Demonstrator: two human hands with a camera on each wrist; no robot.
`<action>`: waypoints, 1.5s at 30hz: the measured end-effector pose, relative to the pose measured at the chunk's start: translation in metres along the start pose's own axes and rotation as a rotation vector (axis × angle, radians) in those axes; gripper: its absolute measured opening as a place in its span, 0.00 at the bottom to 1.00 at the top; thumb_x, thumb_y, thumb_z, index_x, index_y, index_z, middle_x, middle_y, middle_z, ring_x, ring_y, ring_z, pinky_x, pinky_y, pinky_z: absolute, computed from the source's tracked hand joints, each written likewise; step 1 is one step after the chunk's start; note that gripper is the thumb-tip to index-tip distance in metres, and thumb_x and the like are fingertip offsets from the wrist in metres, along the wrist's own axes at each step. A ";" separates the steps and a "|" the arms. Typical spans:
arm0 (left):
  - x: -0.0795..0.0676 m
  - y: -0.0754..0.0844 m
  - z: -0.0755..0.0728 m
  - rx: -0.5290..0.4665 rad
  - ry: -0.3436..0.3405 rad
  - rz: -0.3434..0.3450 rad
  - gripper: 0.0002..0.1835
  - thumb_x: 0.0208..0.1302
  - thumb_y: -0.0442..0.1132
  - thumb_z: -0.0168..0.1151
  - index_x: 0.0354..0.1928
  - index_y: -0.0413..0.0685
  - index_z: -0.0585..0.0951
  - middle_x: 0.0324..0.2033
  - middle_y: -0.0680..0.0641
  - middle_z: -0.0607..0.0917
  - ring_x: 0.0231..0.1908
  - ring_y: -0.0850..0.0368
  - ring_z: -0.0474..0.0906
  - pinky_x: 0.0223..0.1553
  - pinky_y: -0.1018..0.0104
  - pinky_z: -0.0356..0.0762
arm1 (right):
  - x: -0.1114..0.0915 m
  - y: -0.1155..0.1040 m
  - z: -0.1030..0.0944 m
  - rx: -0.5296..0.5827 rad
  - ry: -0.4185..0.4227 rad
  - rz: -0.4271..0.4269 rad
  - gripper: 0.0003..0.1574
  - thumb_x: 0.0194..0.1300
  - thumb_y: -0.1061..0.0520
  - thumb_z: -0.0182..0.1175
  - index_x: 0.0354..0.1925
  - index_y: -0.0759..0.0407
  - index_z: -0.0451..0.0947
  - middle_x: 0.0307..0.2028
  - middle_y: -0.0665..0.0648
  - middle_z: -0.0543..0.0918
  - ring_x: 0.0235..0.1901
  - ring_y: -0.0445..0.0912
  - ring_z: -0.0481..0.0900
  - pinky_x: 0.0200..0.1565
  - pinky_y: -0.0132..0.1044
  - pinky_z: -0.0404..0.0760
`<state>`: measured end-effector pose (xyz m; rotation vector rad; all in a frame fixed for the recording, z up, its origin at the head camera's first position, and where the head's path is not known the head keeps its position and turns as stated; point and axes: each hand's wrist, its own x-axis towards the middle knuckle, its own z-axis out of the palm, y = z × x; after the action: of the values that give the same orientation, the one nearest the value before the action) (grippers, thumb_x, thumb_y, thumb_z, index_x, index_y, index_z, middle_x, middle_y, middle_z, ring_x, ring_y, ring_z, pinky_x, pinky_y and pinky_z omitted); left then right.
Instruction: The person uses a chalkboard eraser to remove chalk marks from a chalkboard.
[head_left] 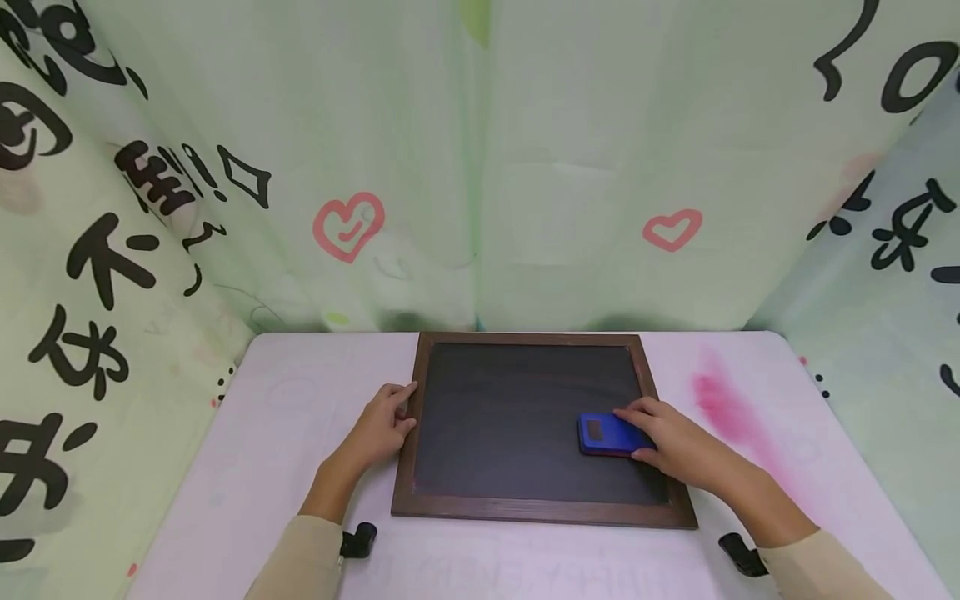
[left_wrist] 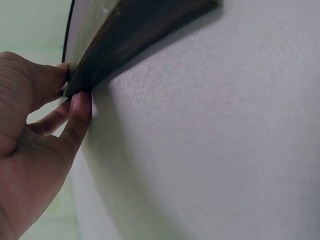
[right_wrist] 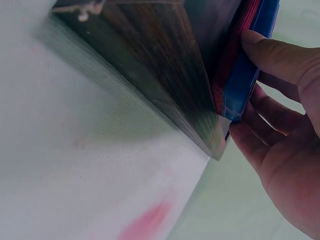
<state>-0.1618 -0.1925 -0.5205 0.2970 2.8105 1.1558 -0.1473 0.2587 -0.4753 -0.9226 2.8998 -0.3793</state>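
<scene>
A small blackboard [head_left: 510, 417] with a brown wooden frame lies flat on the table. My left hand [head_left: 381, 427] holds the frame's left edge, index fingertip on top and thumb against the side; in the left wrist view the fingers of this hand [left_wrist: 42, 120] meet at the frame's corner [left_wrist: 130, 37]. With my right hand [head_left: 675, 437] I grip a blue blackboard eraser [head_left: 611, 433] near the board's right side. Its red underside layer rests against the board, and the thumb and fingers of that hand [right_wrist: 290, 115] are on either side of the eraser [right_wrist: 245, 75] in the right wrist view.
The white table [head_left: 315, 375] extends around the board, with a pink smear [head_left: 723, 400] to its right. A pale green curtain [head_left: 555, 167] with black writing and red hearts hangs behind and along both sides. Black straps [head_left: 360, 540] sit at both wrists.
</scene>
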 end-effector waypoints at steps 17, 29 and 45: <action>0.000 -0.002 0.001 -0.012 -0.004 -0.010 0.34 0.66 0.24 0.65 0.73 0.33 0.69 0.61 0.34 0.74 0.45 0.50 0.79 0.42 0.61 0.80 | 0.001 0.000 -0.006 0.053 0.030 0.053 0.38 0.57 0.56 0.77 0.63 0.67 0.78 0.54 0.64 0.79 0.54 0.60 0.80 0.55 0.56 0.81; 0.000 -0.001 0.001 -0.014 -0.006 -0.020 0.34 0.66 0.24 0.64 0.74 0.34 0.68 0.61 0.34 0.74 0.45 0.50 0.79 0.43 0.60 0.80 | 0.003 0.018 -0.036 0.120 0.184 0.125 0.40 0.61 0.56 0.75 0.65 0.72 0.71 0.54 0.72 0.77 0.51 0.63 0.79 0.48 0.59 0.84; 0.000 -0.004 0.001 -0.018 -0.006 -0.007 0.33 0.67 0.24 0.64 0.74 0.34 0.69 0.61 0.35 0.74 0.45 0.51 0.78 0.44 0.59 0.79 | -0.014 0.063 -0.048 0.123 0.232 0.424 0.47 0.64 0.49 0.73 0.63 0.82 0.65 0.55 0.81 0.70 0.51 0.72 0.72 0.51 0.71 0.76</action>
<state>-0.1627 -0.1944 -0.5238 0.2884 2.7922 1.1762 -0.1778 0.3265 -0.4449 -0.2456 3.1209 -0.6517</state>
